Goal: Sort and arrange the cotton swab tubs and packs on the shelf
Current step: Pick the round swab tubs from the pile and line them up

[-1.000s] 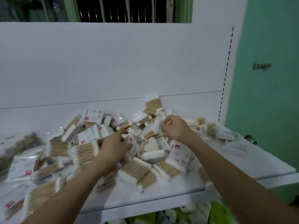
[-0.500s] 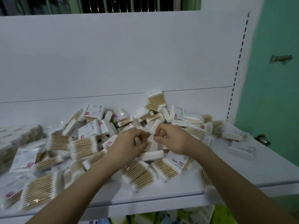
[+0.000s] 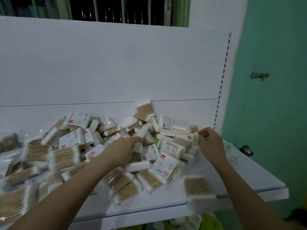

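Note:
A loose heap of clear cotton swab packs (image 3: pixel 66 156) with wooden sticks and white tips covers the white shelf (image 3: pixel 259 178). My left hand (image 3: pixel 121 148) reaches into the middle of the heap, its fingers on a white pack (image 3: pixel 137 146) there. My right hand (image 3: pixel 211 143) is off to the right side of the heap and pinches a small white pack (image 3: pixel 196 138) at its fingertips. One pack (image 3: pixel 198 188) lies apart near the shelf's front edge, under my right forearm.
A white back panel (image 3: pixel 116 63) rises behind the heap, with a slotted upright (image 3: pixel 222 83) at its right. A green wall (image 3: pixel 274 97) and a metal knob (image 3: pixel 245 150) lie to the right. More goods show on the shelf below (image 3: pixel 182 223).
My two hands have parted: the right one carried a small white pack to the right edge of the heap, while the left stayed reaching into the middle.

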